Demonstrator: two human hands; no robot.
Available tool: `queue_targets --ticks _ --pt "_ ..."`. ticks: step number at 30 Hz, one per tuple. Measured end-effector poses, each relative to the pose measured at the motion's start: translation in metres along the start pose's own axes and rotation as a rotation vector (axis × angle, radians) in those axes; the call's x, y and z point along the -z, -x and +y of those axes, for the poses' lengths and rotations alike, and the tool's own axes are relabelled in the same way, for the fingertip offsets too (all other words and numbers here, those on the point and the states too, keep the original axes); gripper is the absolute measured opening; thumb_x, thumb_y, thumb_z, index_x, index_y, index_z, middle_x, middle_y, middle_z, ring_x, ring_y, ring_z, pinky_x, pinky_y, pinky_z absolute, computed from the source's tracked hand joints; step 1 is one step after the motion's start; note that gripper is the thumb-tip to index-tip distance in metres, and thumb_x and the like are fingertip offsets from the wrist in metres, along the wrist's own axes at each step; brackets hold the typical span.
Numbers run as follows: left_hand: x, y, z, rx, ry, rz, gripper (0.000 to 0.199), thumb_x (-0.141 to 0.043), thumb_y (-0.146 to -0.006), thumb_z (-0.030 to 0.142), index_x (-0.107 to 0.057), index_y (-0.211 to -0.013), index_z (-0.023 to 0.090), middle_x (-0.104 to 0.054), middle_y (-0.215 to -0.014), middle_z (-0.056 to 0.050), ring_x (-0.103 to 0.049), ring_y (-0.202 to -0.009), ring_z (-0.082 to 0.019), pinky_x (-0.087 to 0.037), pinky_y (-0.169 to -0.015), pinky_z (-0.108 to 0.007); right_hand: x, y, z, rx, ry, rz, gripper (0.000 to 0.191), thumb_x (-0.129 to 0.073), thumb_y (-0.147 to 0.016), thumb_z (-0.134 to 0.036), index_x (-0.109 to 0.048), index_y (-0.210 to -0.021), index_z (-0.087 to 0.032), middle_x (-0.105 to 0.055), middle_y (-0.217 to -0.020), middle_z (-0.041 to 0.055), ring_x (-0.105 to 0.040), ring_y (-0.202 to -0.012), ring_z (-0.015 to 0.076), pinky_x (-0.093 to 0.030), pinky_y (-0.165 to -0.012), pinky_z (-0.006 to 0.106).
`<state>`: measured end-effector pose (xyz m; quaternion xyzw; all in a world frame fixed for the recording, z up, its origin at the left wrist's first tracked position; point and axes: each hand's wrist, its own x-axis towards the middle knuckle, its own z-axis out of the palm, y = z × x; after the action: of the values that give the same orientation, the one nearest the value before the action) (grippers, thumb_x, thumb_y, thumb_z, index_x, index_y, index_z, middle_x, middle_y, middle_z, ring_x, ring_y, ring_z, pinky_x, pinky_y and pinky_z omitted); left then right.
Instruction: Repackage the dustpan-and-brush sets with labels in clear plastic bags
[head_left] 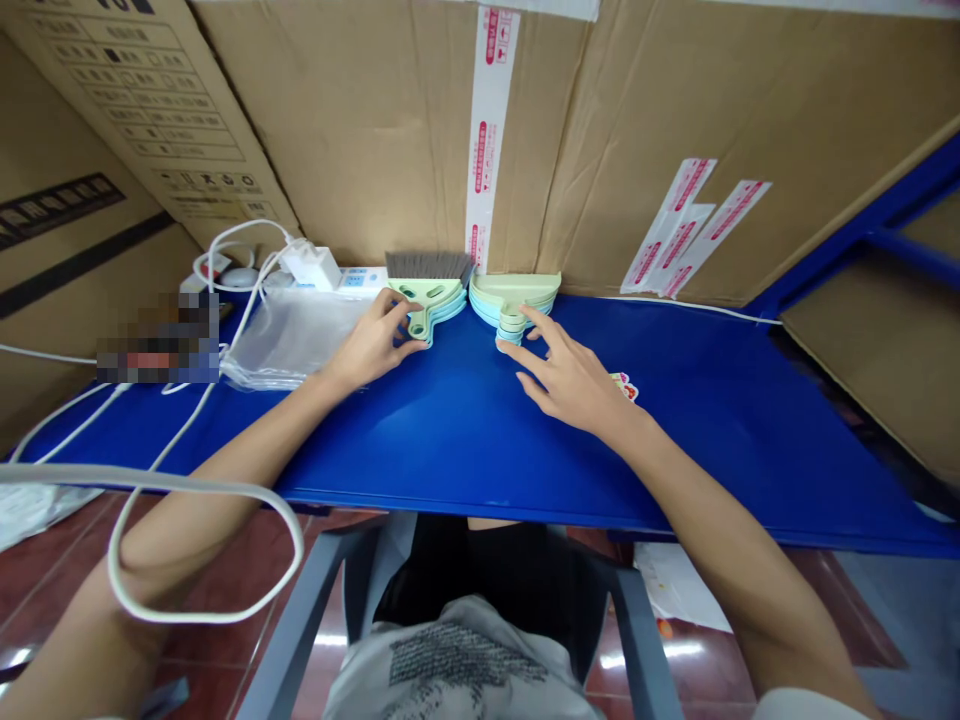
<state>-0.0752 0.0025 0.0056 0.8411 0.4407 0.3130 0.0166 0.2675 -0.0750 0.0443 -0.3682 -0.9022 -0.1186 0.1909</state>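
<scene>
A stack of small hand brushes (430, 292), pale green on top and blue below with grey bristles, lies at the back of the blue table. My left hand (381, 338) has its thumb and fingers around the handle end of this stack. Just to the right is a stack of dustpans (517, 288), also pale green over blue, handles towards me. My right hand (566, 370) touches the dustpan handles with its fingertips, fingers spread apart. Partly under my right wrist, a small colourful sticker (625, 386) shows.
Clear plastic bags (296, 335) lie left of the brushes. Behind them are a power strip (364, 280) and a white plug adapter (313, 265). White cables (206, 487) loop across the left side. Cardboard (390, 130) walls off the back of the blue table (450, 440).
</scene>
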Motion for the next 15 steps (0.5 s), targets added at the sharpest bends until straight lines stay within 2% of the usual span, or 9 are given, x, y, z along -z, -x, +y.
queue_targets --ticks 4,8,12,15 --pt "0.006 0.000 0.009 0.007 -0.041 -0.007 0.046 -0.073 -0.098 0.042 -0.060 -0.137 0.022 -0.055 -0.132 -0.012 -0.072 -0.094 -0.022 -0.065 -0.090 -0.043 0.003 -0.001 0.003 -0.006 0.025 0.049 0.042 -0.053 -0.105 -0.019 -0.064 -0.146 -0.020 -0.041 -0.165 0.0213 -0.066 -0.124 0.0327 -0.064 -0.093 0.052" --pt "0.010 0.000 0.017 0.020 -0.088 0.054 0.038 -0.062 -0.104 0.043 -0.060 -0.136 0.021 -0.057 -0.133 -0.013 -0.073 -0.096 -0.022 -0.065 -0.085 -0.040 0.005 -0.003 0.004 -0.038 0.037 0.112 0.038 -0.053 -0.105 -0.020 -0.068 -0.140 -0.019 -0.048 -0.160 0.0204 -0.069 -0.117 0.0300 -0.065 -0.081 0.044" --pt "0.015 0.000 0.020 0.020 -0.063 0.166 0.033 -0.059 -0.105 0.040 -0.062 -0.132 0.021 -0.056 -0.134 -0.012 -0.070 -0.092 -0.019 -0.064 -0.082 -0.038 0.006 -0.003 0.002 -0.132 0.020 0.173 0.035 -0.054 -0.105 -0.022 -0.072 -0.135 -0.022 -0.058 -0.149 0.0153 -0.072 -0.106 0.0249 -0.059 -0.064 0.033" --pt "0.018 0.000 0.020 0.005 -0.030 0.204 0.031 -0.058 -0.105 0.039 -0.063 -0.130 0.021 -0.055 -0.131 -0.012 -0.069 -0.090 -0.018 -0.063 -0.079 -0.036 0.008 -0.003 -0.001 -0.177 0.021 0.185 0.033 -0.056 -0.103 -0.022 -0.073 -0.131 -0.021 -0.062 -0.144 0.0144 -0.073 -0.099 0.0223 -0.055 -0.059 0.030"
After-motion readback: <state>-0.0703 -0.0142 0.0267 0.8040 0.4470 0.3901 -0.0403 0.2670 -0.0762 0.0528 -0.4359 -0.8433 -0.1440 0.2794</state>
